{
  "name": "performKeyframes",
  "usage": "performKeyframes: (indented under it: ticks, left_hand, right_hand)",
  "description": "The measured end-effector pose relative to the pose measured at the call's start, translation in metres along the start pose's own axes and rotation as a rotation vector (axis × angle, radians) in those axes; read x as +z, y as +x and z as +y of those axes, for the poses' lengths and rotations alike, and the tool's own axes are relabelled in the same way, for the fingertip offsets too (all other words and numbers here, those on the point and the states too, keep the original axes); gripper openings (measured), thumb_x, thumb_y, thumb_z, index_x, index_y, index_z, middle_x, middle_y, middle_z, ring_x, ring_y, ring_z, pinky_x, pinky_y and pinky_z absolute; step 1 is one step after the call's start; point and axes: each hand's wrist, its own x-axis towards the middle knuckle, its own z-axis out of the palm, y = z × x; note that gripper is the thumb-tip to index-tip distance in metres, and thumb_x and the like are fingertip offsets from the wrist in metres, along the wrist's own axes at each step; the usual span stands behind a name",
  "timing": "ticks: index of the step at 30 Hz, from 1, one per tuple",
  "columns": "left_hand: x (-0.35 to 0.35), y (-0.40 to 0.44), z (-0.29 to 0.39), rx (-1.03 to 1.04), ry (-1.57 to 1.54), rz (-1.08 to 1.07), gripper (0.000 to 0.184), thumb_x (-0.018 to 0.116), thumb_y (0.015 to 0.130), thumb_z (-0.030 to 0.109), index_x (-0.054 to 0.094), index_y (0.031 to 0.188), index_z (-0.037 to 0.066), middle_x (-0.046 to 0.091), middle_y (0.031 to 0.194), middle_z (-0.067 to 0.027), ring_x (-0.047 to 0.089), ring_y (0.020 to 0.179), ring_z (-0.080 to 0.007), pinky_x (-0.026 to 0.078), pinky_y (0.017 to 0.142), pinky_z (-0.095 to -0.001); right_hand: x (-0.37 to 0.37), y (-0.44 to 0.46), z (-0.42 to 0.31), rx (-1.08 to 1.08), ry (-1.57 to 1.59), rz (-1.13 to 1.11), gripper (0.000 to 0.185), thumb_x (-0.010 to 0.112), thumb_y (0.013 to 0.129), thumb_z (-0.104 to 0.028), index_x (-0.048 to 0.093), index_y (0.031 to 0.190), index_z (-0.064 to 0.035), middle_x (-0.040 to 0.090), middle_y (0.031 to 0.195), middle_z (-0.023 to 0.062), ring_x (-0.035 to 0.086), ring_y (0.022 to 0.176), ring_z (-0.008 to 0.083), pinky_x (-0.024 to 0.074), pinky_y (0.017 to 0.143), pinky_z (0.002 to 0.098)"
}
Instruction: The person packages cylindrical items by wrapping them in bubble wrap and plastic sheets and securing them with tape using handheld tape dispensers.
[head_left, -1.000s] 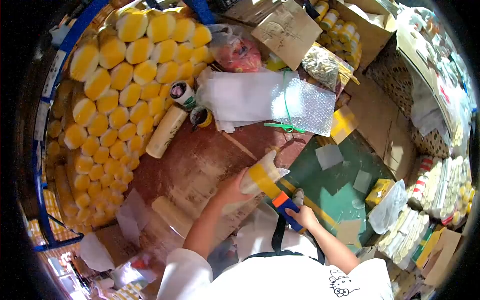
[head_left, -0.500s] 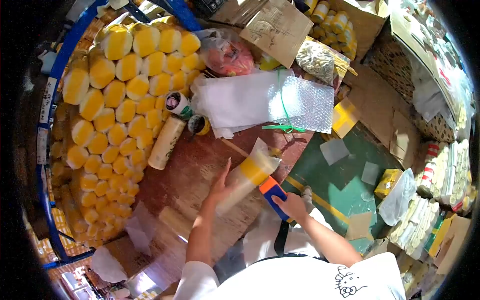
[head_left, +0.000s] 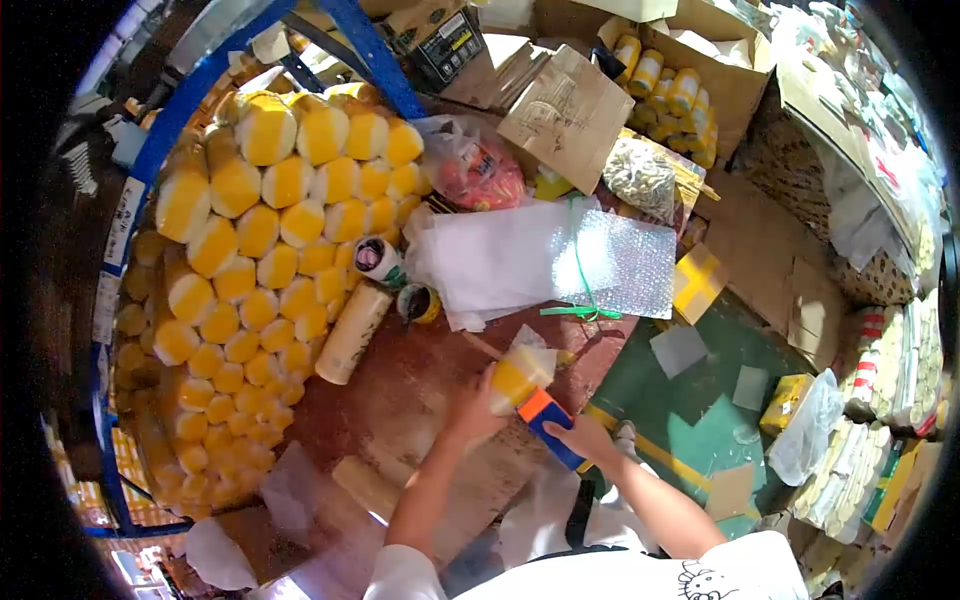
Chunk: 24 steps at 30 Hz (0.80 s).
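Observation:
My left hand [head_left: 478, 408] is closed around a yellow-and-white roll [head_left: 518, 378] in a clear plastic wrapper, over the reddish-brown worktable [head_left: 400, 400]. The loose end of the wrapper sticks up past the roll. My right hand [head_left: 583, 440] grips a blue block-shaped hand tool [head_left: 552, 428] with an orange end; its exact kind I cannot make out. That orange end lies right against the roll's lower right side, and I cannot tell if they touch. On the table beyond lie a stack of clear plastic bags [head_left: 490, 255] and bubble wrap [head_left: 640, 265] under a green tie.
Stacked yellow-and-white rolls [head_left: 260, 235] fill the left side behind a blue metal frame [head_left: 385, 60]. A pale cylinder [head_left: 353, 332] and an open can [head_left: 418, 303] stand near them. Cardboard boxes [head_left: 570, 110] line the back; a yellow-taped carton [head_left: 697, 284] sits by the green floor [head_left: 700, 350].
My left hand has moved up to the roll's yellow end and closed on it; the roll looks foreshortened now. The camera view has shifted, so the surroundings sit lower. My right hand keeps the tool.

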Motion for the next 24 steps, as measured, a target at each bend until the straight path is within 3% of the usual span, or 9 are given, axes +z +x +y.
performKeyframes:
  ticks: [2, 8, 10, 14, 16, 17, 19, 21, 24]
  left_hand:
    - [-0.003, -0.007, 0.007, 0.002, -0.004, 0.021, 0.097, 0.075, 0.053, 0.03, 0.022, 0.132, 0.01, 0.046, 0.113, -0.022, 0.047, 0.102, -0.0375, 0.04, 0.086, -0.0427]
    - [0.036, -0.028, 0.027, -0.043, 0.025, -0.062, 0.094, 0.074, 0.053, 0.028, 0.025, 0.131, 0.01, 0.049, 0.111, -0.0216, 0.05, 0.1, -0.0347, 0.041, 0.084, -0.0419]
    - [0.066, -0.034, 0.016, 0.056, -0.265, -0.055, 0.095, 0.076, 0.052, 0.026, 0.025, 0.131, 0.01, 0.053, 0.107, -0.017, 0.051, 0.099, -0.0322, 0.04, 0.087, -0.0394]
    - [0.045, -0.039, 0.043, 0.003, -0.376, -0.095, 0.088, 0.076, 0.054, 0.021, 0.03, 0.129, 0.01, 0.054, 0.107, -0.0136, 0.051, 0.101, -0.0287, 0.039, 0.09, -0.0367]
    - [0.031, -0.025, 0.023, -0.013, -0.626, -0.29, 0.079, 0.074, 0.057, 0.017, 0.036, 0.125, 0.007, 0.052, 0.112, -0.0121, 0.048, 0.106, -0.0255, 0.036, 0.092, -0.0343]
    - [0.024, -0.023, 0.017, -0.007, -0.613, -0.287, 0.079, 0.074, 0.057, 0.017, 0.036, 0.125, 0.007, 0.052, 0.112, -0.0121, 0.048, 0.106, -0.0255, 0.036, 0.092, -0.0343]
    - [0.014, -0.024, 0.006, 0.019, -0.208, 0.065, 0.071, 0.073, 0.061, 0.017, 0.04, 0.123, 0.005, 0.043, 0.123, -0.0132, 0.042, 0.114, -0.026, 0.035, 0.094, -0.0342]
    - [0.007, -0.025, -0.01, 0.044, -0.091, -0.008, 0.073, 0.072, 0.061, 0.019, 0.038, 0.125, 0.006, 0.037, 0.128, -0.0127, 0.037, 0.117, -0.0272, 0.033, 0.095, -0.0353]
    - [0.01, -0.038, -0.012, 0.004, 0.141, -0.036, 0.08, 0.071, 0.064, 0.022, 0.027, 0.131, 0.013, 0.026, 0.136, -0.0117, 0.031, 0.121, -0.0306, 0.029, 0.098, -0.041]
  right_hand:
    - [0.003, -0.003, 0.007, -0.068, 0.088, 0.004, 0.056, 0.055, 0.072, -0.055, 0.063, 0.076, -0.0006, 0.061, 0.069, 0.0168, 0.061, 0.066, 0.0299, 0.0461, 0.061, 0.0373]
    - [-0.004, -0.051, 0.031, -0.028, -0.036, 0.134, 0.054, 0.054, 0.072, -0.056, 0.063, 0.08, -0.0024, 0.061, 0.071, 0.018, 0.061, 0.069, 0.0314, 0.0465, 0.064, 0.0377]
    - [-0.012, -0.068, 0.04, -0.016, -0.077, 0.108, 0.053, 0.055, 0.072, -0.054, 0.063, 0.083, -0.003, 0.061, 0.071, 0.018, 0.061, 0.07, 0.0307, 0.0465, 0.064, 0.0373]
    - [-0.02, -0.086, 0.034, 0.023, 0.041, 0.019, 0.05, 0.056, 0.074, -0.051, 0.062, 0.085, -0.0032, 0.062, 0.074, 0.0188, 0.061, 0.072, 0.0294, 0.0464, 0.065, 0.0357]
    - [-0.016, -0.076, 0.022, -0.009, 0.058, 0.035, 0.048, 0.055, 0.074, -0.051, 0.061, 0.091, -0.0063, 0.062, 0.076, 0.0186, 0.061, 0.075, 0.0314, 0.0466, 0.067, 0.0374]
    - [-0.016, -0.072, 0.012, -0.031, 0.072, 0.049, 0.048, 0.055, 0.074, -0.051, 0.059, 0.097, -0.0094, 0.062, 0.079, 0.0183, 0.06, 0.077, 0.0334, 0.0468, 0.068, 0.039]
    - [-0.018, -0.061, -0.012, -0.118, 0.091, 0.114, 0.053, 0.056, 0.073, -0.052, 0.062, 0.084, -0.0004, 0.062, 0.074, 0.0182, 0.061, 0.072, 0.0308, 0.0463, 0.065, 0.0362]
    - [-0.022, -0.046, -0.036, -0.1, 0.041, 0.03, 0.05, 0.051, 0.075, -0.055, 0.06, 0.091, -0.0082, 0.061, 0.078, 0.0175, 0.06, 0.076, 0.0325, 0.0468, 0.067, 0.0385]
    - [-0.017, -0.019, -0.054, -0.087, 0.113, -0.035, 0.051, 0.052, 0.075, -0.055, 0.062, 0.089, -0.0064, 0.063, 0.079, 0.0151, 0.061, 0.076, 0.0285, 0.047, 0.068, 0.0362]
